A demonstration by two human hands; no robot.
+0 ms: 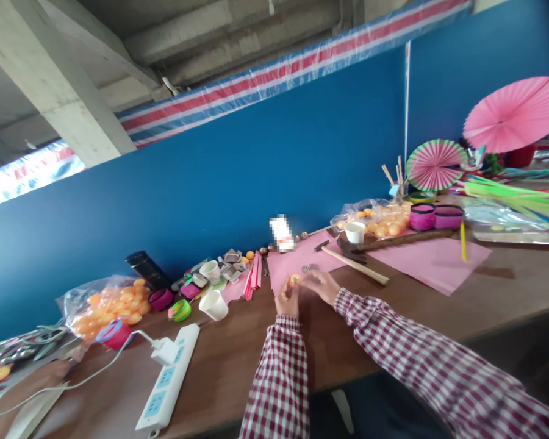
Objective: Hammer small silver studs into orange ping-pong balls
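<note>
My left hand (287,301) is closed around a small orange ball (294,280), held just above the brown table (393,305). My right hand (320,285) sits close beside it, fingers curled toward the ball; whether it grips anything I cannot make out. Both arms wear red-and-white checked sleeves. A small pile of silvery bits (310,267) lies on the pink paper sheet (421,259) just beyond my hands. A wooden-handled hammer (352,261) rests on that sheet to the right.
A bag of orange balls (107,305) and a white power strip (171,378) sit at left, with white paper cups (213,305). Another bag of balls (379,221), pink tape rolls (434,216) and pink paper fans (515,113) stand at right against the blue wall.
</note>
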